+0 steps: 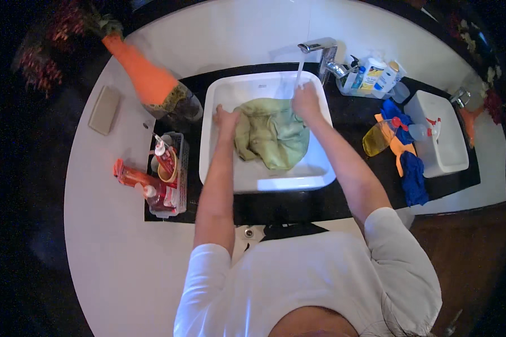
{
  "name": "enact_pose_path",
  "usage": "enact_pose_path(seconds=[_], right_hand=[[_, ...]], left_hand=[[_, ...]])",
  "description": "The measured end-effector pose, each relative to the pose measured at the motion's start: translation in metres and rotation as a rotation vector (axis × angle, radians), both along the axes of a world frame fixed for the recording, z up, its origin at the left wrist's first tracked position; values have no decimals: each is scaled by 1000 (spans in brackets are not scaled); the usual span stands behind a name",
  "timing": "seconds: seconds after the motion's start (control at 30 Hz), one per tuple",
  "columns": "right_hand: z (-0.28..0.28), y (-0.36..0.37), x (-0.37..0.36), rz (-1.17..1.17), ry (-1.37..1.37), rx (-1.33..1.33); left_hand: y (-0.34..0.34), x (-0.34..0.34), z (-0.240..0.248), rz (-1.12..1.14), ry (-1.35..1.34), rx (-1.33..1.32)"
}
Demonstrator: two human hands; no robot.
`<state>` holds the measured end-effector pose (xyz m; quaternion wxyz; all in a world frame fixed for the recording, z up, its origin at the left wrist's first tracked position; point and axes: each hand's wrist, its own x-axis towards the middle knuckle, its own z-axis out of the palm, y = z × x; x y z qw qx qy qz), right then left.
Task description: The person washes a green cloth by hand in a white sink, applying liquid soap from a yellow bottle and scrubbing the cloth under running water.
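Observation:
A wet green cloth, perhaps a garment, lies bunched in the white sink. My left hand is closed on the cloth's left edge, near the sink's left wall. At its upper right edge, my right hand grips the same cloth beneath the chrome faucet. A thin stream of water runs from the spout down onto or right beside that hand. The fingertips of both hands are partly hidden.
Left of the sink stand a basket of bottles and a tall orange-and-dark vase. To the right are a tray of toiletries, a bottle of yellow liquid, blue and orange cloths and a small white basin.

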<state>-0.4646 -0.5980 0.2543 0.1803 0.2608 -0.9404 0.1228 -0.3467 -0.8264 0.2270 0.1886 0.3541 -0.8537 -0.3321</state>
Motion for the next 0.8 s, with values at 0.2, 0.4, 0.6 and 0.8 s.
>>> enact_pose_path(seconds=[0.2, 0.4, 0.6, 0.8], right_hand=[[-57, -30, 48, 65, 206, 134], [-74, -19, 23, -87, -572, -135], [-18, 7, 26, 0, -773, -1469], [26, -60, 103, 472, -128, -773]], left_hand=[[32, -11, -75, 101, -72, 186], [76, -21, -23, -267, 167, 1162], [90, -20, 30, -257, 568, 2066], [125, -48, -42, -512, 719, 1857]])
